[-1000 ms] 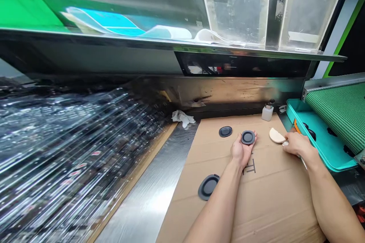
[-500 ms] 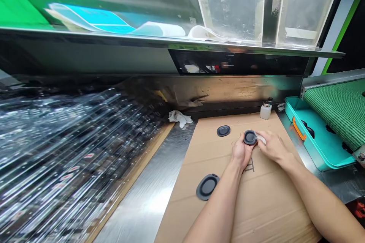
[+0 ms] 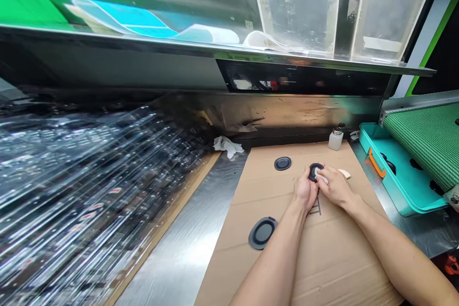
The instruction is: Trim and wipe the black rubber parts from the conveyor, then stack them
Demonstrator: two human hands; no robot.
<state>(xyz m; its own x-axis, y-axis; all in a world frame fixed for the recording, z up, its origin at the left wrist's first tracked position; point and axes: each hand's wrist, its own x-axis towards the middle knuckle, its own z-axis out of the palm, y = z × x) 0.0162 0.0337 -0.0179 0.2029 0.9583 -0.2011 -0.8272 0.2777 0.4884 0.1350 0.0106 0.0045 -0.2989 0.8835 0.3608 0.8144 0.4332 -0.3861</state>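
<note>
A small, dark-grey, round disc (image 3: 311,172) with a raised rim is above the cardboard, its open face turned up toward the camera; partly covered, it shows no clear long axis. The left hand (image 3: 304,190) grasps it from the near side, and the right hand (image 3: 336,186) pinches a folded white cloth (image 3: 322,179) against its face. Just beside the right hand lies a flat cream pad (image 3: 344,173). Left of the hands sits a dark-grey oval dish (image 3: 282,163), long axis roughly sideways; nearer, a larger grey tabbed dish (image 3: 263,233) points its tab away and rightward. All lie over a brown cardboard sheet (image 3: 344,248) on the metal counter (image 3: 179,248), beside a teal plastic tray (image 3: 405,201).
</note>
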